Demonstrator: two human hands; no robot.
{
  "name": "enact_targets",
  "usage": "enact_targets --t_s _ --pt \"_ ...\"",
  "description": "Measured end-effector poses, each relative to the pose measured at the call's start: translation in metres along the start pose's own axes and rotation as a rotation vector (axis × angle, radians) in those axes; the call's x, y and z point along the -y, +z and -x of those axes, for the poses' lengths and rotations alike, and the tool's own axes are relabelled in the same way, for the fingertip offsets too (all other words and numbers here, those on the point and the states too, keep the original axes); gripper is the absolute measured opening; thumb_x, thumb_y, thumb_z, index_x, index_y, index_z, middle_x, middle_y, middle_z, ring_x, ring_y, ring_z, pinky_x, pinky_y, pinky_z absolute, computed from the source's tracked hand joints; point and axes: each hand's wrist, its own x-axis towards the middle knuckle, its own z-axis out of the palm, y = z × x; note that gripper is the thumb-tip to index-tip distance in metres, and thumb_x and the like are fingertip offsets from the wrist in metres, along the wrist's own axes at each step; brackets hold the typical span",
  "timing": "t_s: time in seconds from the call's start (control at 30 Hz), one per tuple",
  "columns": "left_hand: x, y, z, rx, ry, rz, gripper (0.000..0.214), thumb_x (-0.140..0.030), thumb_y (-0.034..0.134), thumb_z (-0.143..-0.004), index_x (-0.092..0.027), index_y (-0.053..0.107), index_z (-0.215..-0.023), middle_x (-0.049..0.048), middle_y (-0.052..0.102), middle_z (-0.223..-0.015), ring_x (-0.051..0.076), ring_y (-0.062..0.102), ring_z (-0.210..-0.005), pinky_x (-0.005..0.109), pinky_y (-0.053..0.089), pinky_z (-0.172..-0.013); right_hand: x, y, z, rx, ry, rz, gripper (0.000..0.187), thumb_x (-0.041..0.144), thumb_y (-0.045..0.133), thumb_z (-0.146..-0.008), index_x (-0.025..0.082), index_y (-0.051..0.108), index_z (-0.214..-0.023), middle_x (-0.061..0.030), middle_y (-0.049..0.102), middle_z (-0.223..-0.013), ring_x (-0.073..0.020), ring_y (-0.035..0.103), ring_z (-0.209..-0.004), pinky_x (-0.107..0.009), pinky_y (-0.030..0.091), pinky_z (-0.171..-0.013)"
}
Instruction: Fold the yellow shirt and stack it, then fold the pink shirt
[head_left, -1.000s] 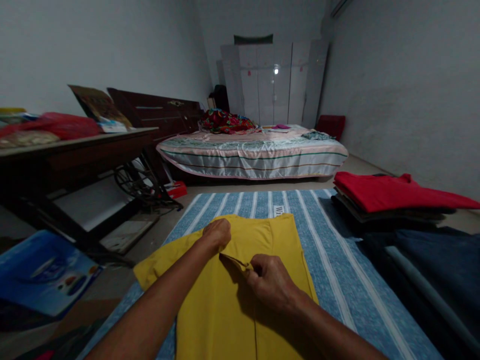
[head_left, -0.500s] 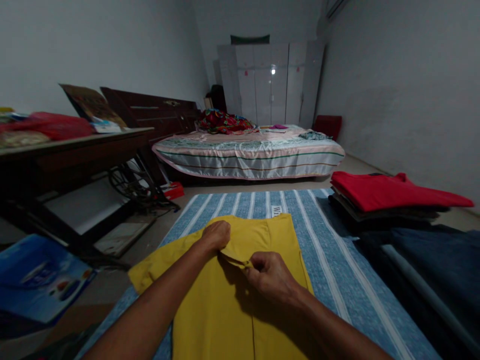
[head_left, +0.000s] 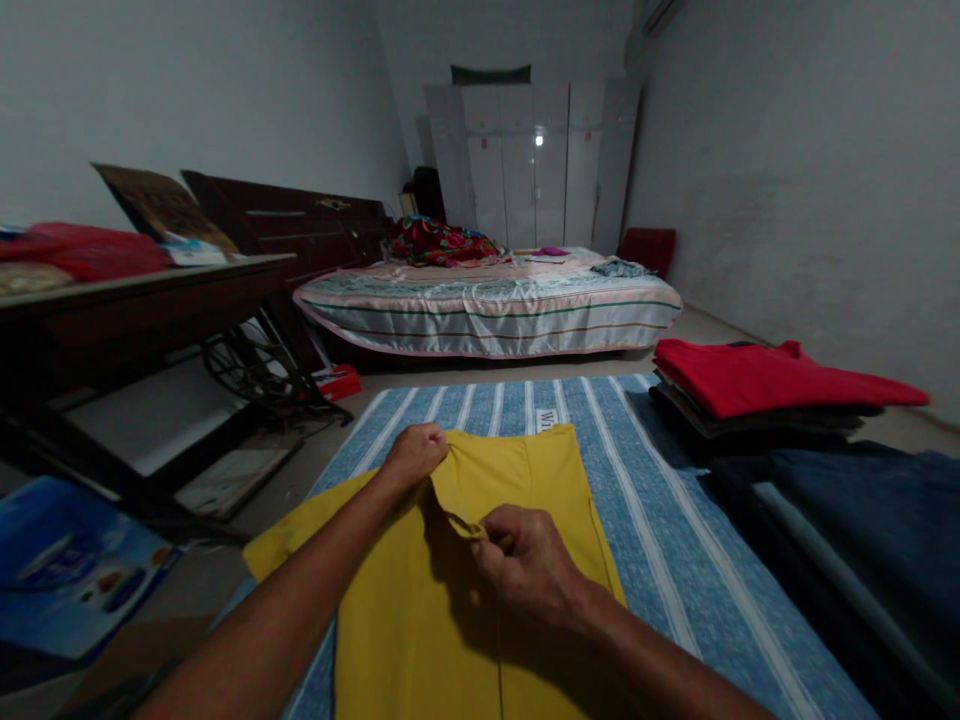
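A yellow shirt (head_left: 409,620) lies partly folded on a blue-and-white striped cloth surface (head_left: 637,470). My left hand (head_left: 415,453) is closed on the shirt's far edge, left of its middle. Closer to me, my right hand (head_left: 529,560) pinches a loose edge of the same fabric, lifted a little off the layer beneath. Between both hands the raised edge runs slantwise and casts a shadow on the shirt. One sleeve-like part spreads out to the left, partly covered by my left forearm.
At right, a red garment (head_left: 772,378) tops a folded stack, with dark blue jeans (head_left: 862,530) nearer. A sewing-machine table (head_left: 150,290) and a blue box (head_left: 75,565) stand at left. Beyond is a bed (head_left: 487,310), with a wardrobe (head_left: 517,170) behind.
My left hand has moved slightly left and away along the shirt's far edge. The right hand has drawn its pinched edge slightly left, and more of the flap is lifted. The view has shifted slightly.
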Motion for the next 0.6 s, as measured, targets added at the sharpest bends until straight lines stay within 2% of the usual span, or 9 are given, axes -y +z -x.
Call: enact_targets --t_s 0.17,0.47,0.6 --pt "-0.0006 -0.0045 0.0012 -0.029 -0.011 0.081 0.016 -0.026 0.046 -0.063 -0.017 0.059 -0.063 -0.0018 0.057 -0.059 0.015 0.054 -0.062 0.023 0.037 -0.055 -0.0033 0.0049 0.0014 0.017 -0.03 -0.078 0.021 0.014 0.05 -0.074 0.019 0.043 -0.055 0.0037 0.039 -0.056 -0.0088 0.037 -0.053 -0.021 0.026 -0.048" --pt "0.0029 -0.006 0.0067 -0.042 0.027 -0.112 0.018 -0.023 0.046 -0.07 -0.017 0.063 -0.066 0.0003 0.064 -0.065 0.016 0.059 -0.068 0.022 0.039 -0.059 -0.0063 0.0085 0.0027 0.029 -0.047 -0.036 0.021 0.015 0.051 -0.073 0.018 0.043 -0.054 0.0038 0.041 -0.057 -0.0082 0.037 -0.053 -0.021 0.026 -0.048" --pt "0.0081 0.0 0.0062 0.024 -0.001 -0.229 0.017 -0.019 0.048 -0.073 -0.019 0.065 -0.07 0.0014 0.068 -0.071 0.016 0.062 -0.073 0.021 0.039 -0.06 -0.003 0.0089 0.0039 0.041 -0.029 0.078 0.023 0.015 0.052 -0.072 0.018 0.041 -0.052 0.005 0.038 -0.055 -0.008 0.036 -0.053 -0.022 0.024 -0.049"
